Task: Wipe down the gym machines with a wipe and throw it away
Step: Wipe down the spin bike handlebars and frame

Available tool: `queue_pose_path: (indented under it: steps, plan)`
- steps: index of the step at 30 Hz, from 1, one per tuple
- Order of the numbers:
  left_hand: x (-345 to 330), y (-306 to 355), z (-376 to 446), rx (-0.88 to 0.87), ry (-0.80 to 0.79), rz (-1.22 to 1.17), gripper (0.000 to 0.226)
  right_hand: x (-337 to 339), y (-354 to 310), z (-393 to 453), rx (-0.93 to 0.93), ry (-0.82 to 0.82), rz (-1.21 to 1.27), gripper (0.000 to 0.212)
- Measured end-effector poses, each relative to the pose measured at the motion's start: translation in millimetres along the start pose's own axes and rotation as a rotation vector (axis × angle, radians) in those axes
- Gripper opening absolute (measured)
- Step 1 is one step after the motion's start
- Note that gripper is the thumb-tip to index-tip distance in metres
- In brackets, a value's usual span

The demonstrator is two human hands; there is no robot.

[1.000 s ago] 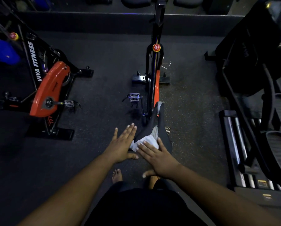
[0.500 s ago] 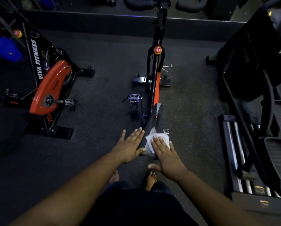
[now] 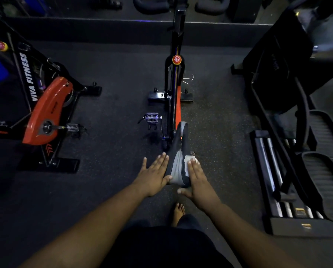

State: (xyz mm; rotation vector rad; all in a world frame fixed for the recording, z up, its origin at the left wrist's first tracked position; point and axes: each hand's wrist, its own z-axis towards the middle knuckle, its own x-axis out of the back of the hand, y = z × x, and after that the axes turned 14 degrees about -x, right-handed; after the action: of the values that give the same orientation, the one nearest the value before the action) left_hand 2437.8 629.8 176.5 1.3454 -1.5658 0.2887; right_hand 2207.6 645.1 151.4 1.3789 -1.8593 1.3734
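Note:
A black and grey bike saddle (image 3: 178, 163) stands just in front of me, on the orange and black spin bike (image 3: 175, 89). My right hand (image 3: 197, 180) lies flat on the saddle's right side, fingers straight, pressing a white wipe (image 3: 186, 163) against it; most of the wipe is hidden under the fingers. My left hand (image 3: 154, 176) rests flat against the saddle's left side, fingers straight, thumb touching the rear edge.
A second orange spin bike (image 3: 45, 111) marked VIVA FITNESS stands at the left. A black elliptical machine (image 3: 297, 142) with foot plates and rails fills the right. A pedal (image 3: 152, 118) sticks out left of the middle bike. My bare foot (image 3: 178, 211) stands on the dark rubber floor.
My right hand has slid the wipe from the saddle's rear left across to its right side. My left hand has moved forward along the left side.

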Motion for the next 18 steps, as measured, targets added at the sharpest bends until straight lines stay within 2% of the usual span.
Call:
queue_pose_path:
  steps: [3, 6, 10, 13, 15, 18]
  plan:
    - [1.8, -2.8, -0.8, -0.036, 0.007, -0.049, 0.078, -21.3, 12.2, -32.7, -0.016, 0.019, -0.079, 0.100]
    - [5.1, -8.8, -4.0, -0.095, 0.008, -0.087, 0.083, -27.5, 11.7, -52.2, -0.048, 0.199, -0.027, 0.076]
    - [21.6, -15.6, -28.2, -0.182, 0.087, -0.211, 0.081, -18.8, -45.3, -53.1, -0.049, 0.416, 0.022, 0.058]
    - [40.3, -26.0, -49.7, -0.167, 0.163, -0.716, 0.061, -15.6, -119.4, -44.3, -0.043, 0.474, 0.141, 0.062]
    - [54.0, -35.3, -63.0, -0.138, 0.185, -1.120, 0.060, -14.6, -164.8, -36.8, -0.056, 0.491, 0.242, 0.063]
    - [78.6, -59.7, -81.7, -0.098, 0.228, -1.397, 0.041, -16.9, -212.9, -26.0, -0.051, 0.496, 0.349, 0.072]
